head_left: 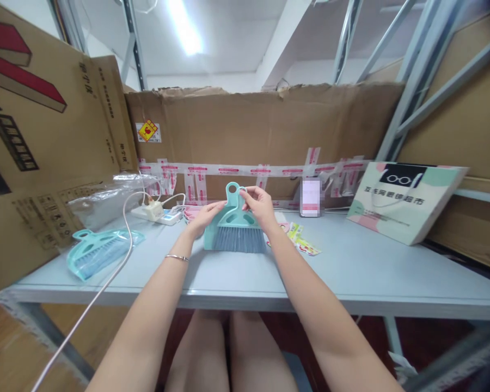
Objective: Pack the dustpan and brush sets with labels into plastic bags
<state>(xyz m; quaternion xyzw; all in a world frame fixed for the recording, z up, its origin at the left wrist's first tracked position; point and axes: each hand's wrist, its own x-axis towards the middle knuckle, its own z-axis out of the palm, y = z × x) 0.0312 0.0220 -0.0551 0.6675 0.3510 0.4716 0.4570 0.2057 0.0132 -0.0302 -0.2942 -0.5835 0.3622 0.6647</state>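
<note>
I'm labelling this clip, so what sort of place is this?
Probably a storeroom or packing area: large cardboard boxes stand around a worktable, with metal rack posts rising beyond it.

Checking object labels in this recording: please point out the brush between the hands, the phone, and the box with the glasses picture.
Brush (240,219): head view, on its turquoise body above the bristles.
Phone (311,197): head view, on its lit screen.
Box (396,208): head view, on its printed front face.
</note>
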